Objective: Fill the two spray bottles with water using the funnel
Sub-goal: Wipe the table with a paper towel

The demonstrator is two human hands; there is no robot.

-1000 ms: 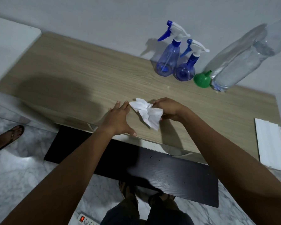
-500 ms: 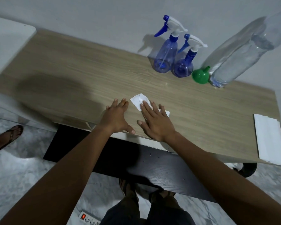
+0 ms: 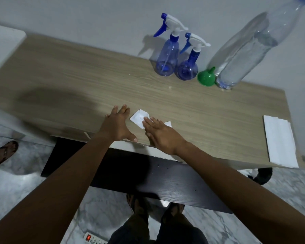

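Observation:
Two blue spray bottles stand side by side at the back of the wooden table (image 3: 77,88), the taller one (image 3: 166,57) left of the shorter one (image 3: 189,66), both with white-and-blue trigger heads on. A green funnel (image 3: 206,78) lies beside them, next to a large clear water bottle (image 3: 245,55) partly filled with water. My right hand (image 3: 161,133) lies flat with straight fingers pressing a crumpled white tissue (image 3: 139,118) onto the table near its front edge. My left hand (image 3: 117,126) rests flat on the table just left of the tissue.
A folded white napkin stack (image 3: 280,140) lies at the table's right front corner. A dark board (image 3: 139,175) sits below the front edge. A power strip (image 3: 93,238) lies on the marble floor, and another person's sandalled foot (image 3: 3,154) is at the left.
My right hand went from gripping the crumpled tissue to lying flat on it, pressing it onto the table. My left hand stayed flat beside it.

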